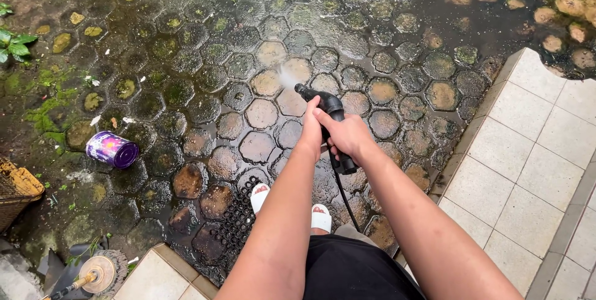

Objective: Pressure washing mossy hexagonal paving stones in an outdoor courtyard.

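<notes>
at the centre of the frame both hands grip the black plastic pressure-washer spray gun: the right hand wraps its handle and the left hand closes around the barrel. the nozzle sprays the wet hexagonal stone pavers; a low, steady angle probably cleans them best.

Both hands on a black spray gun — left hand up by the barrel, right hand around the grip. Water's hitting wet hexagonal pavers, and a purple can lies tipped over off to the left.
</notes>
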